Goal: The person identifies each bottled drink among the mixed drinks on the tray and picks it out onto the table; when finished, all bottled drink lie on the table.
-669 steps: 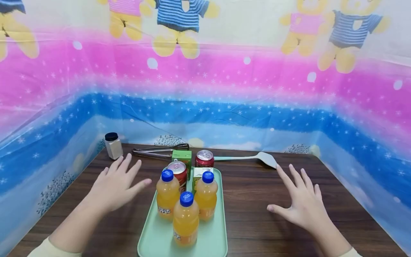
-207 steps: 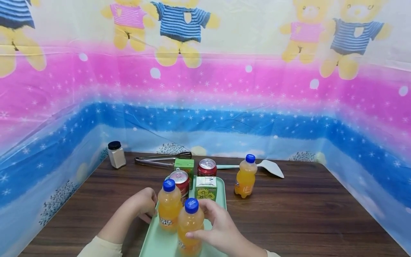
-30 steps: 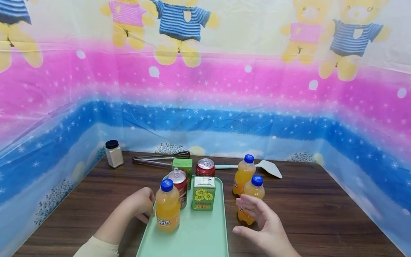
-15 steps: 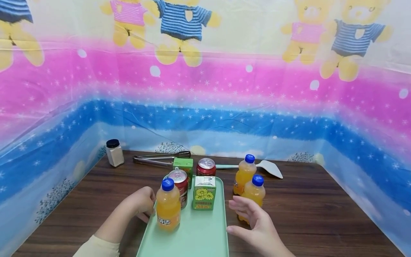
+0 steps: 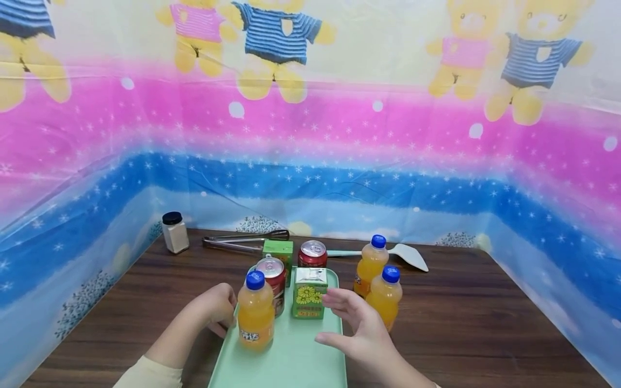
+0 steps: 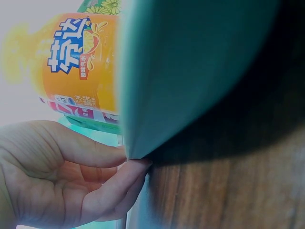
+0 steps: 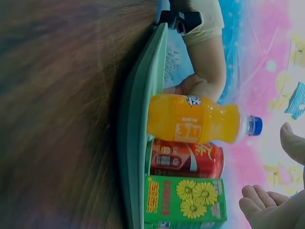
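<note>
Head view: above the near end of the tray (image 5: 286, 361), facing forward and down over it to the patterned cloth (image 5: 368, 172) behind; upright, farther off than either wrist view.
Left wrist view: at the tray's left side, very near and low, facing its edge; turned sideways, the tabletop (image 6: 228, 186) at the picture's right.
Right wrist view: off the tray's right side, low, facing across it; turned sideways the opposite way, tabletop at the picture's left.
Head and right wrist share: the tray, with the flowered carton (image 5: 309, 302) on it.
Both wrists share: the tray's orange bottle (image 7: 193, 119) and the left hand (image 6: 71, 181) at its left edge.
</note>
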Demonstrator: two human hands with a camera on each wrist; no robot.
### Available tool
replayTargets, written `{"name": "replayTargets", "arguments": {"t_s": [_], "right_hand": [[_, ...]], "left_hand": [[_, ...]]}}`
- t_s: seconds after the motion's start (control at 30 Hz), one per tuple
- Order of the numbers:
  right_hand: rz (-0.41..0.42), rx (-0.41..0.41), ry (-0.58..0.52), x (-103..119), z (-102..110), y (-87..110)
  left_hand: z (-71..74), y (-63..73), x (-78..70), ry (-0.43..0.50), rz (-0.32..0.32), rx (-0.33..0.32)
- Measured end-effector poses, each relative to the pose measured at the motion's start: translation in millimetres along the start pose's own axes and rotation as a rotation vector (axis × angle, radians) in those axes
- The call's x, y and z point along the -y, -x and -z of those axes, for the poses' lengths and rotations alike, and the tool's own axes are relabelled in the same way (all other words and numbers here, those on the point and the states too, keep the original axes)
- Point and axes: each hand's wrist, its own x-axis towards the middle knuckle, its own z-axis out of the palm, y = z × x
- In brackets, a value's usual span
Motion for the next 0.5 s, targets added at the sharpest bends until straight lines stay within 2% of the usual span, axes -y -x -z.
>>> {"name": "replayTargets", "arguments": {"t_s": [0.23,0.5], "right_hand": [[0.014,0.043,-0.054,-1.5,-12.1,-12.0],[0.035,0.046,-0.055,-4.7,-22.9,-23.0]], "left_hand": [[0.0,-0.4,-0.2,0.000,-0.001,-0.001],[-0.7,-0.8,0.3,0.020,0.003,-0.003]]}}
